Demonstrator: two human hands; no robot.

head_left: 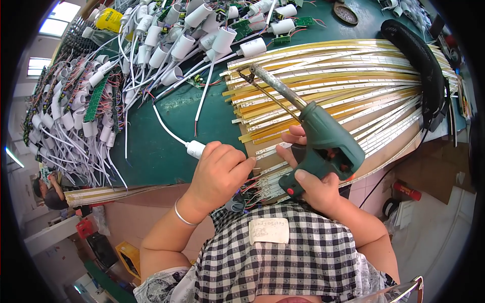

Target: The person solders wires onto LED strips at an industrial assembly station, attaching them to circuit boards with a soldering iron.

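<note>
My left hand (217, 169) is closed around a white plastic cylindrical cap (195, 149) at the front edge of the bench. A white cable (169, 129) trails from that cap toward the far left, and the cap's other end is hidden by my fingers. In my right hand (321, 189) is a green soldering gun (331, 134). Its metal barrel and thin feed tube point up and left, over the LED strips (323, 81). Fingers of that hand show on both sides of the handle. Several thin wires (247, 194) hang just below my hands.
White caps with cables (182, 48) and green circuit boards (242, 30) heap across the far left of the green bench (172, 166). A black padded cover (411, 55) lies over the strips at right. A round tin (345, 14) and yellow bottle (108, 20) stand behind.
</note>
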